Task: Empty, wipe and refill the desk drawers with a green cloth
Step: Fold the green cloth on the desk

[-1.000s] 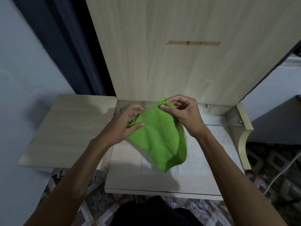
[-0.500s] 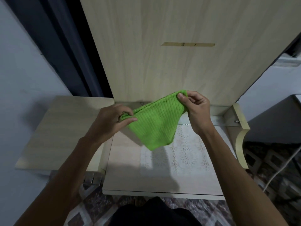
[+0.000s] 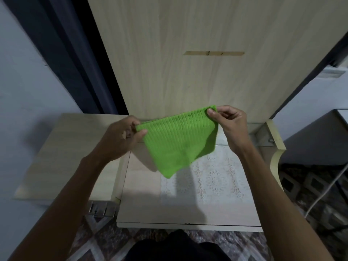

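Above the pulled-out drawer [image 3: 143,204], a green cloth [image 3: 178,140] is held up in the air, stretched between both hands along its top edge and hanging down to a point at the bottom. The left hand [image 3: 120,138] pinches the cloth's left corner between thumb and curled fingers, and the right hand [image 3: 229,123] pinches the right corner, slightly higher. The cloth touches nothing but the hands. A white lace-patterned liner [image 3: 212,181] covers the right part of the drawer floor. Behind the cloth rises a tall pale wood panel [image 3: 188,76] with a narrow slot [image 3: 214,53] in it. To the left, a pale wood bench [image 3: 62,157] sits beside the drawer. A patterned tile floor [image 3: 310,204] shows at the right and below.
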